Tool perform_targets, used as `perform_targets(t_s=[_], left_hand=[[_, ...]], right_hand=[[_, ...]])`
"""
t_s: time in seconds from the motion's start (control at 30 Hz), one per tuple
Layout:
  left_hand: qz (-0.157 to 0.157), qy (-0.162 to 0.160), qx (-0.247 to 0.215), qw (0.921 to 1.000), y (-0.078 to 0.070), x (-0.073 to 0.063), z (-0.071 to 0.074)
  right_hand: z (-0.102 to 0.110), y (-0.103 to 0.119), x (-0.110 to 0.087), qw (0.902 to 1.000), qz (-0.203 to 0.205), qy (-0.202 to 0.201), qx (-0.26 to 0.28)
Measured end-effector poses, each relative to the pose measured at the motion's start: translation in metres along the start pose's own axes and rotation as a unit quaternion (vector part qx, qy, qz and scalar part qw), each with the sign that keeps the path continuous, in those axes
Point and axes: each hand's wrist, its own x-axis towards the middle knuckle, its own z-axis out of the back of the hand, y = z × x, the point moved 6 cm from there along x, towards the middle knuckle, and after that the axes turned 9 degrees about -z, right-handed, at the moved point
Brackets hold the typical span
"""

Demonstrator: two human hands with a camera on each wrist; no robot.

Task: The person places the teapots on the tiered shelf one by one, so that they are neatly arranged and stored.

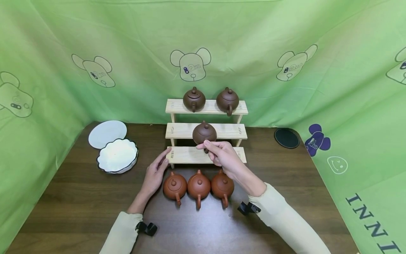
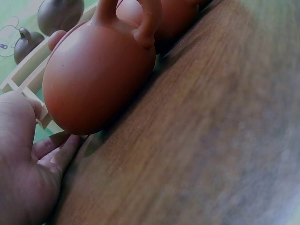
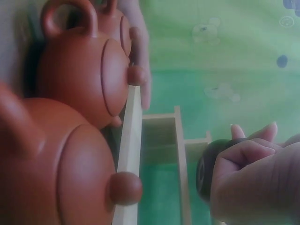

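Observation:
A dark brown teapot [image 1: 204,132] is at the middle step of a three-step wooden stand [image 1: 190,155]. My right hand [image 1: 223,158] pinches its handle from the front; in the right wrist view, the hand hides much of that teapot [image 3: 206,168]. My left hand [image 1: 154,176] has its fingertips at the left end of the lowest step, with its fingers extended. Just right of that hand, three reddish-brown teapots stand in a row before the stand: left [image 1: 175,186], middle [image 1: 199,185] and right [image 1: 222,186], handles facing me.
Two more dark brown teapots, left [image 1: 194,100] and right [image 1: 227,101], sit on the top step. At the left are a scalloped white dish [image 1: 117,156] and a flat white oval [image 1: 108,134]. A black round coaster [image 1: 287,138] lies at the right. Green cloth hangs behind the table.

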Motion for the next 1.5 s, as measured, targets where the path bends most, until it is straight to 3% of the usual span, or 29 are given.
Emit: perform_targets(t_s=[0.63, 0.87, 1.1, 1.17, 1.37, 1.5], left_hand=[[0.018, 0.001, 0.002, 0.9998, -0.006, 0.0, 0.0], [0.026, 0.003, -0.002, 0.9997, 0.01, -0.001, 0.0], [0.03, 0.011, 0.01, 0.9994, -0.008, 0.002, -0.001], [0.044, 0.013, 0.006, 0.999, -0.005, 0.002, 0.0], [0.041, 0.016, 0.003, 0.999, 0.003, 0.001, 0.0], [0.044, 0.024, 0.014, 0.9986, 0.021, 0.0, -0.001]], right_hand=[[-0.017, -0.003, 0.035, 0.9991, 0.006, -0.022, -0.035], [-0.027, 0.002, 0.043, 0.9973, 0.015, -0.022, -0.068], [-0.033, 0.006, 0.047, 0.996, 0.026, -0.024, -0.082], [-0.034, 0.007, 0.048, 0.9958, 0.027, -0.023, -0.084], [-0.034, 0.006, 0.05, 0.9948, 0.031, -0.025, -0.093], [-0.033, 0.005, 0.049, 0.9947, 0.027, -0.03, -0.094]])
